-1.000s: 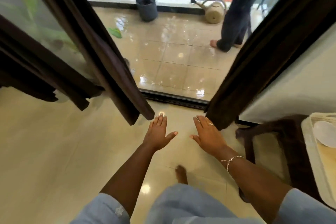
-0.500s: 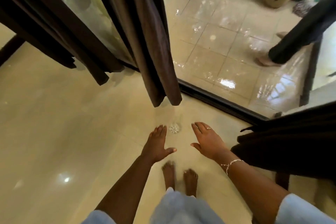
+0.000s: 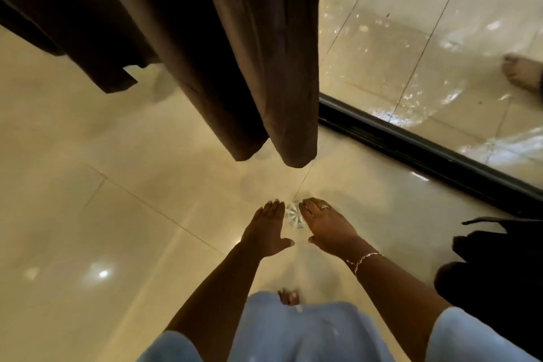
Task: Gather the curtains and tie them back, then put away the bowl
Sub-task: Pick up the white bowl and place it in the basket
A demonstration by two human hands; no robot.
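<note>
Light-blue sleeves (image 3: 458,335); silver bracelet (image 3: 364,259); rings (image 3: 324,206); bare feet (image 3: 289,297).

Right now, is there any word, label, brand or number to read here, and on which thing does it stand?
None: no text shows on the brown curtain, the floor tiles, the door track or the bracelet.
The small clear object between the left hand and the right hand is too blurred to show any lettering.

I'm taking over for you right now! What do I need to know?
Left hand: open, holds nothing.
Right hand: open, holds nothing.
Both reach down on either side of a clear round thing on the floor. It may be the bowl. I cannot tell if they touch it.
Curtain: hangs loose, untied.
Done: nothing that shows.
Left: gather and tie the curtains, then put the bowl away.
</note>
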